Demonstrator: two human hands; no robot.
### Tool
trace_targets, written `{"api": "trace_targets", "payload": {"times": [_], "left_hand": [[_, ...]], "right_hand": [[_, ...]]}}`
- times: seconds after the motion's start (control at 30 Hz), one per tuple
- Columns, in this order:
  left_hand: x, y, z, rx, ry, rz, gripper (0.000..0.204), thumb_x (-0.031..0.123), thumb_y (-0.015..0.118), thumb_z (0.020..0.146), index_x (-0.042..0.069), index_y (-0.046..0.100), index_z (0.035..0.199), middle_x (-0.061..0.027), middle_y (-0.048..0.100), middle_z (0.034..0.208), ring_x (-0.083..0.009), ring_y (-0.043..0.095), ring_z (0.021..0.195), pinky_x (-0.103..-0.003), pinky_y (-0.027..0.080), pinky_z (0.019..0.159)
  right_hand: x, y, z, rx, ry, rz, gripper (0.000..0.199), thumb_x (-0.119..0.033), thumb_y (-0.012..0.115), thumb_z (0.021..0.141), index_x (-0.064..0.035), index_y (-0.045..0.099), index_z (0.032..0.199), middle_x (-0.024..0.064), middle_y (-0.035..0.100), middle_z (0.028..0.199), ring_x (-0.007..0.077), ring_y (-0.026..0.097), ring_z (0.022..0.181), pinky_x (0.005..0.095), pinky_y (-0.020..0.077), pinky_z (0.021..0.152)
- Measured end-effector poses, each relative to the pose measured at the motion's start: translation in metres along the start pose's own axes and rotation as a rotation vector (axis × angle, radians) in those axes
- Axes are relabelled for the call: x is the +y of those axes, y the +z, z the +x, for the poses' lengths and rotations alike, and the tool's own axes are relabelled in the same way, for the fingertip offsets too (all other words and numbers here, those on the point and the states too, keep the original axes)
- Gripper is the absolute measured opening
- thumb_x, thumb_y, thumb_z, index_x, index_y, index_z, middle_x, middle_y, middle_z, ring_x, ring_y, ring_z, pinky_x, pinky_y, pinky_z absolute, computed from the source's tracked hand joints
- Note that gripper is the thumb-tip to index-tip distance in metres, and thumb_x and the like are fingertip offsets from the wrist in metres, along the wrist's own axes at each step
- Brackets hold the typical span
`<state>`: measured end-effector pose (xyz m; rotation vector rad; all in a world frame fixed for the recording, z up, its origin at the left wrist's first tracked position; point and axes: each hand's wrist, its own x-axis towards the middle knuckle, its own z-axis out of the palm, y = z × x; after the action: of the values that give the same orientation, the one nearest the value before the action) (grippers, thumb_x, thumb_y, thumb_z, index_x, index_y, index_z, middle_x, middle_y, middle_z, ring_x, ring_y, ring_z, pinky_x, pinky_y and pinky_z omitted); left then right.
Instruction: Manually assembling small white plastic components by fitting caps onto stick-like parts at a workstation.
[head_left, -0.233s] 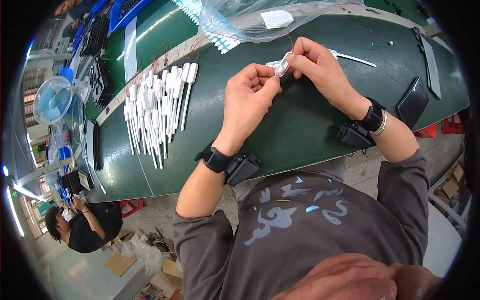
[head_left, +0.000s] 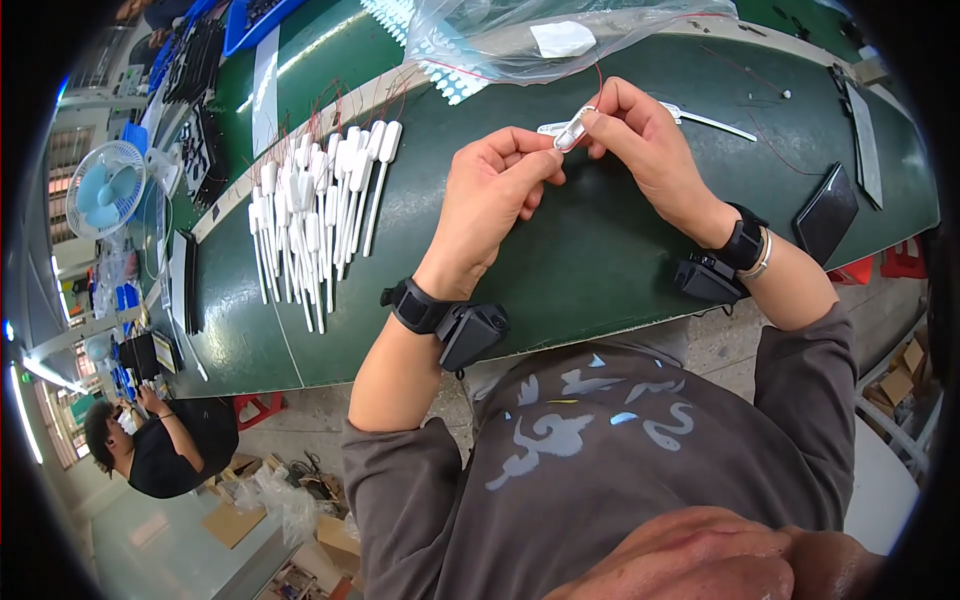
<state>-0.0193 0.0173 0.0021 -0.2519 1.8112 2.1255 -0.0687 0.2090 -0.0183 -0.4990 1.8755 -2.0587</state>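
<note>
Bare hands are meeting over a green table (head_left: 600, 260) at the upper centre of the frame, where a worker is gripping a small white shell (head_left: 574, 130). The left hand (head_left: 495, 195) is pinching its lower end between thumb and forefinger; the right hand (head_left: 640, 135) is clasping its upper end, thumb on top. A thin red wire (head_left: 600, 80) is rising beside the right fingertips. Good handling here is probably calling for a light, even pinch on the shell's edges, with the hollow face turning toward the eyes and the wire lying slack, clear of the thumbs and any seam; a hard squeeze could be bending the thin wall or nipping the wire.

Behind the hands, right of centre, another white long-handled piece (head_left: 715, 125) is lying on the table, while a heap of white sticks (head_left: 320, 200) is trailing red wires at centre left. At the top, a clear plastic bag (head_left: 500, 50) is sprawling, a white scrap (head_left: 563, 40) showing in or under it; which, the view is not telling. At upper left, a blue bin (head_left: 233, 35) is holding dark parts too small to identify.
</note>
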Motion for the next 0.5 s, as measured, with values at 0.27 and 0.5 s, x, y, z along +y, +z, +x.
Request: {"api": "trace_targets", "payload": {"times": [0.27,0.5], "left_hand": [[-0.0025,0.0078,-0.0021,0.092,0.202,0.161,0.016,0.012,0.066,0.090,-0.002,0.063,0.097,-0.0003,0.065,0.080,-0.0029,0.054,0.069,-0.019,0.041,0.062],[0.0003,0.0060,-0.0021,0.053,0.160,0.138,0.015,0.011,0.066,0.091,-0.002,0.063,0.098,0.0002,0.064,0.080,-0.0032,0.054,0.070,-0.019,0.041,0.062]], "right_hand": [[0.0000,0.0021,-0.0019,0.029,-0.004,-0.003,0.016,-0.020,0.059,0.098,-0.0071,0.053,0.091,-0.0012,0.060,0.091,0.0042,0.053,0.078,0.0204,0.0429,0.075],[0.0002,0.0004,-0.0024,0.022,-0.005,-0.014,0.016,-0.020,0.058,0.099,-0.0072,0.053,0.091,-0.0013,0.060,0.091,0.0041,0.053,0.078,0.0208,0.0433,0.076]]}}
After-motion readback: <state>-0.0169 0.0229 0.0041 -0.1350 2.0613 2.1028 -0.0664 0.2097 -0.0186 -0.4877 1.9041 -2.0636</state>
